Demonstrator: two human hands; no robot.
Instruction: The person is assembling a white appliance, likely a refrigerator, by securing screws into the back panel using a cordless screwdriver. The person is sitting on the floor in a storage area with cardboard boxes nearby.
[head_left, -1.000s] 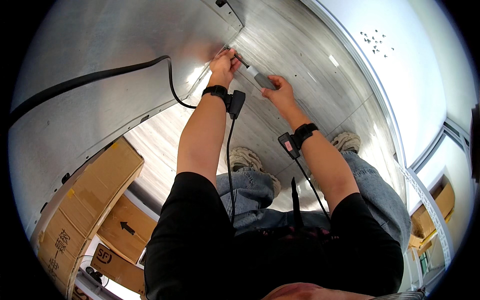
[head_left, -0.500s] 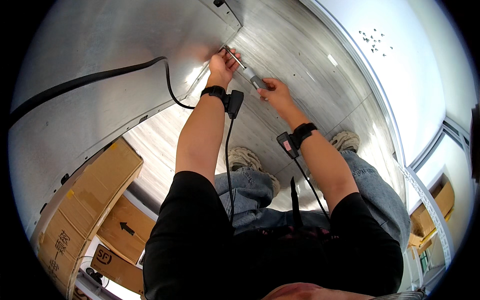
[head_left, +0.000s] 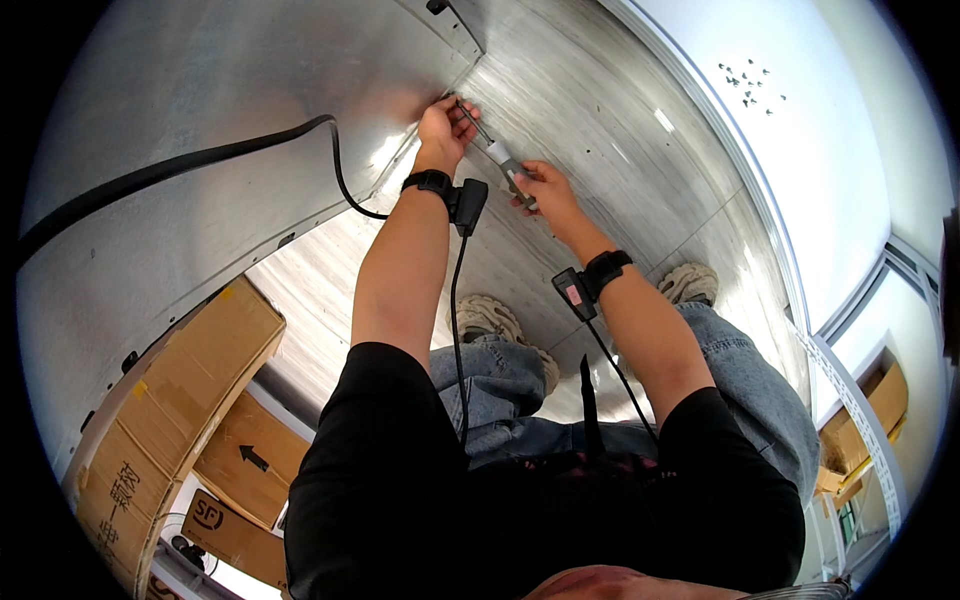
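Observation:
My right hand (head_left: 548,192) is wrapped round the grey handle of a screwdriver (head_left: 509,165). Its thin metal shaft slants up and left to the lower edge of a large metal panel (head_left: 230,130). At the shaft's tip, my left hand (head_left: 447,124) has thumb and forefinger drawn together against that edge, the other fingers curled beside the shaft. Whatever the left fingertips pinch is too small and covered to make out. Both wrists wear black straps with small boxes and cables.
A thick black cable (head_left: 180,160) crosses in front of the panel. Cardboard boxes (head_left: 180,400) are stacked at lower left. Several small dark screws (head_left: 748,84) lie on a white surface at upper right. My shoes stand on grey wood-look flooring (head_left: 600,130).
My right hand has shifted slightly nearer to me, and the screwdriver's handle has swung down with it. The left hand stays at the panel's edge, almost unmoved.

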